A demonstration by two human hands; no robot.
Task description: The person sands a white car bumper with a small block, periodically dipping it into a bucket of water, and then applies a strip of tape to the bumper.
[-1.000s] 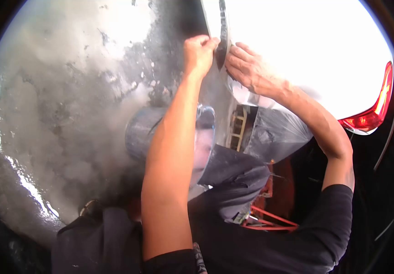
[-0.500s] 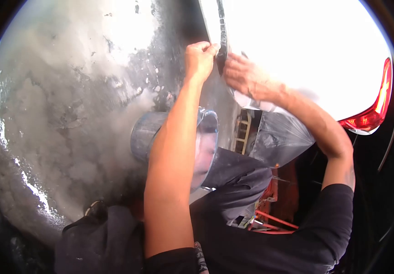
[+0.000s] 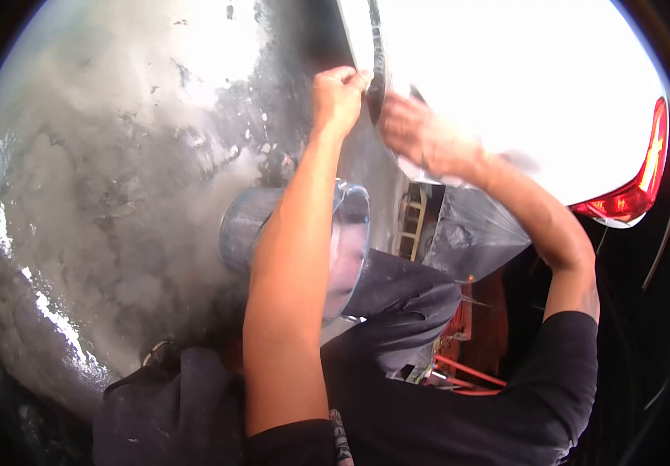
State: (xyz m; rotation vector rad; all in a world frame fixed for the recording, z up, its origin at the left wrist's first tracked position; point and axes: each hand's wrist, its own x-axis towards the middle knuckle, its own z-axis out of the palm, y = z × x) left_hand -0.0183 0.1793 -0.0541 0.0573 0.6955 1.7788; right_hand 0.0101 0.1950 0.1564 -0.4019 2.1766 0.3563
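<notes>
My left hand (image 3: 339,101) is closed in a pinch at the lower edge of a white car panel, beside a dark strip (image 3: 377,58) that runs along it. What the fingertips hold is too small to make out. Just right of the strip, my right hand (image 3: 420,132) lies against the white car body (image 3: 506,78), its fingers blurred and curled toward the strip. Whether those fingers hold anything is hidden. Below my left forearm is a bucket (image 3: 245,229) with a blue rim, partly covered by the arm.
Wet-looking grey floor (image 3: 102,233) spreads on the left. A red tail light (image 3: 638,182) sits at the car's right corner. Grey plastic sheeting (image 3: 475,233) hangs under the body, near a yellowish frame (image 3: 412,221). Red bars (image 3: 471,373) show beyond my knee.
My right hand has shifted slightly and is now more blurred, with its forearm a little further left. My left hand stays almost in place at the panel edge.
</notes>
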